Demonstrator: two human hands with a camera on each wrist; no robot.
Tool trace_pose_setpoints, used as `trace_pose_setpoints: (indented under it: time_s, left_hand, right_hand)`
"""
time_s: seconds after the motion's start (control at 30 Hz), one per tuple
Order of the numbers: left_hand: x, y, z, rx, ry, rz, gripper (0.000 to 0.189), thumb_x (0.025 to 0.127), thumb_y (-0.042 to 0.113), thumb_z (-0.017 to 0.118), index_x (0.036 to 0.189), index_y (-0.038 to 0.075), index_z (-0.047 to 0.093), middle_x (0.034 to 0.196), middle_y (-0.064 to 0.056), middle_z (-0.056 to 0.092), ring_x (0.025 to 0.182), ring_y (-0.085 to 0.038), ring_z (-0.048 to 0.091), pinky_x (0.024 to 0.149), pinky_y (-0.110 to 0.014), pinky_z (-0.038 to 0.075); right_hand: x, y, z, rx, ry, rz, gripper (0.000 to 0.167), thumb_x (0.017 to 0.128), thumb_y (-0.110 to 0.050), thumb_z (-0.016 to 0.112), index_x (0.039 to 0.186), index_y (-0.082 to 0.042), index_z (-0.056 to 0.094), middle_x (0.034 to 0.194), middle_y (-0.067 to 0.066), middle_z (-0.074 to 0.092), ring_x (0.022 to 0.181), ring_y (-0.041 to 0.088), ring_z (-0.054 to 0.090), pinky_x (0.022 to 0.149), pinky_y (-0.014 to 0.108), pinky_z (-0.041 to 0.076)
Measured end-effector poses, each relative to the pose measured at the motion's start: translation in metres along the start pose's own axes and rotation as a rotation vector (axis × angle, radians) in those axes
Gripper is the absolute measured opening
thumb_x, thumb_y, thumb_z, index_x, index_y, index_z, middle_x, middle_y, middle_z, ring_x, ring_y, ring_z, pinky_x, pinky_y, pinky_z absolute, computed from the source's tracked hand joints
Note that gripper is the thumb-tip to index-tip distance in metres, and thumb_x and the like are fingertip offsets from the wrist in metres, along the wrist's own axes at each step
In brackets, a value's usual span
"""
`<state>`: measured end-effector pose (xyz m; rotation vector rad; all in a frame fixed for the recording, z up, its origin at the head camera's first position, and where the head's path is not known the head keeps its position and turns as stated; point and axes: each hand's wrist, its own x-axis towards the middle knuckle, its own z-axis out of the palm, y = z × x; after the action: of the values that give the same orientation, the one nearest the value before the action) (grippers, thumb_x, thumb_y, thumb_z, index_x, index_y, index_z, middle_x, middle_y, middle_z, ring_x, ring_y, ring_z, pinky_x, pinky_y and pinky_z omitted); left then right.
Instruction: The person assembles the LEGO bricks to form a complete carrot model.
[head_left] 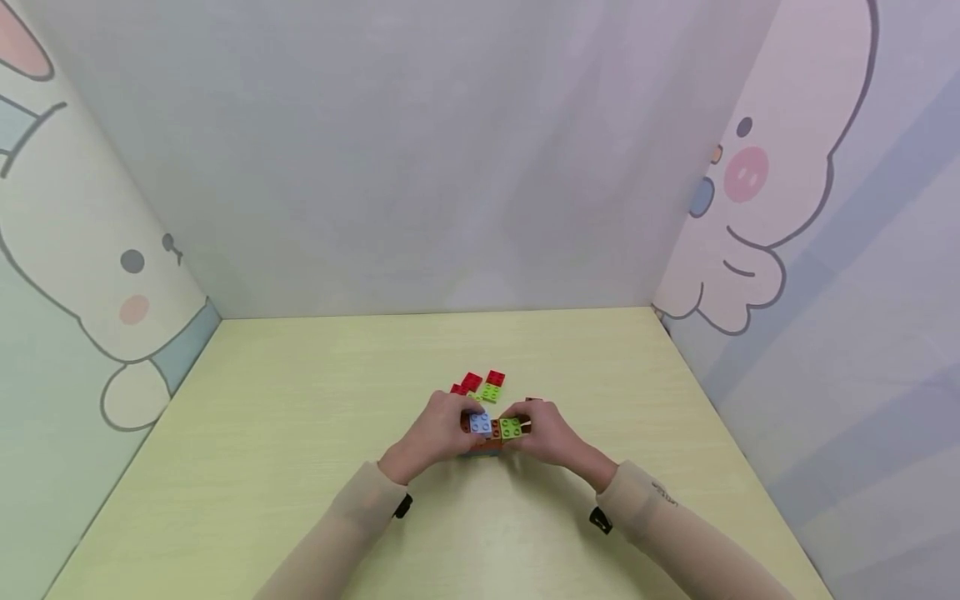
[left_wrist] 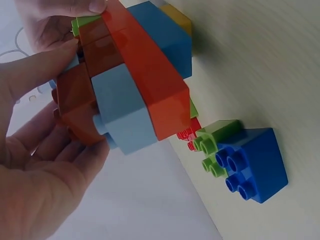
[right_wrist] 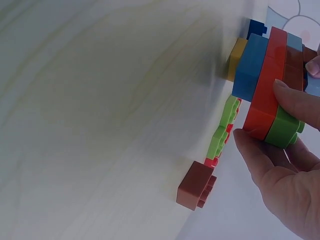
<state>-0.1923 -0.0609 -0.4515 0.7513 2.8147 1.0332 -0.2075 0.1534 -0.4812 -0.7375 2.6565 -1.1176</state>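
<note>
1. Pale walls (head_left: pixel 480 167) enclose the scene, cartoon animals printed on both sides.
2. The light, yellowish worktop (head_left: pixel 300 383) spreads before the person.
3. The left hand (head_left: pixel 438 429) is partly closed, thumb and fingers gripping the left end of the build.
4. The right hand (head_left: pixel 551 432) is likewise partly closed, pinching the build's right end between thumb and fingers.
5. The toy-brick build (left_wrist: pixel 155 75) sits between both hands, near the middle of the worktop. Its long axis runs left to right across the person's front; the top studs point up. A long red layer rests on a blue brick, with a yellow brick lowermost. Whether that touches the worktop cannot be told.
6. A loose blue brick (left_wrist: pixel 262 165) stands just beside a lime-green brick (left_wrist: pixel 225 134), beyond the build.
7. A loose brown brick (right_wrist: pixel 194 186) lies near the right hand.
8. Small red bricks (head_left: pixel 472 382) lie behind the build.
</note>
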Motion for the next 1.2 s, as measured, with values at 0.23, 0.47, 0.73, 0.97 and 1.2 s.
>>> trace_pose_setpoints:
  time_s: [0.23, 0.47, 0.73, 0.97, 1.2]
  left_hand:
    - [0.002, -0.001, 0.002, -0.009, 0.001, 0.004, 0.019, 0.072, 0.016, 0.083, 0.088, 0.012, 0.072, 0.079, 0.008, 0.063, 0.074, -0.009, 0.054, 0.062, -0.022, 0.048]
    - [0.002, -0.003, 0.005, -0.01, 0.008, -0.007, 0.019, 0.071, 0.016, 0.084, 0.085, 0.012, 0.071, 0.079, 0.008, 0.063, 0.074, -0.009, 0.055, 0.063, -0.021, 0.048]
    - [0.003, -0.002, 0.005, -0.041, 0.009, -0.036, 0.021, 0.07, 0.014, 0.084, 0.087, 0.01, 0.072, 0.082, 0.005, 0.064, 0.075, -0.01, 0.056, 0.062, -0.02, 0.049]
    - [0.003, -0.003, 0.007, -0.044, 0.029, -0.041, 0.021, 0.07, 0.013, 0.084, 0.085, 0.011, 0.071, 0.081, 0.006, 0.063, 0.076, -0.01, 0.055, 0.066, -0.024, 0.049]
    - [0.003, -0.006, 0.011, -0.047, 0.037, -0.037, 0.023, 0.069, 0.013, 0.085, 0.087, 0.011, 0.07, 0.081, 0.006, 0.063, 0.074, -0.009, 0.055, 0.063, -0.023, 0.048]
  right_hand:
    - [-0.001, 0.0, 0.0, 0.001, -0.002, 0.006, 0.029, 0.071, -0.009, 0.084, 0.098, -0.009, 0.071, 0.094, -0.001, 0.062, 0.088, 0.016, 0.06, 0.072, 0.031, 0.052]
    - [-0.001, 0.001, 0.002, 0.007, 0.0, 0.014, 0.029, 0.071, -0.009, 0.084, 0.097, -0.01, 0.071, 0.094, -0.002, 0.062, 0.088, 0.016, 0.06, 0.073, 0.033, 0.052]
    - [-0.001, 0.0, 0.001, -0.003, 0.012, 0.009, 0.029, 0.071, -0.009, 0.085, 0.096, -0.011, 0.071, 0.093, -0.003, 0.063, 0.085, 0.014, 0.06, 0.071, 0.031, 0.051]
    - [0.0, 0.0, 0.001, 0.003, 0.012, 0.003, 0.029, 0.072, -0.01, 0.084, 0.097, -0.012, 0.071, 0.093, -0.004, 0.063, 0.085, 0.014, 0.06, 0.071, 0.031, 0.051]
    - [-0.001, 0.0, 0.0, 0.011, 0.019, 0.0, 0.029, 0.072, -0.009, 0.083, 0.098, -0.012, 0.07, 0.094, -0.003, 0.064, 0.085, 0.013, 0.061, 0.072, 0.031, 0.051]
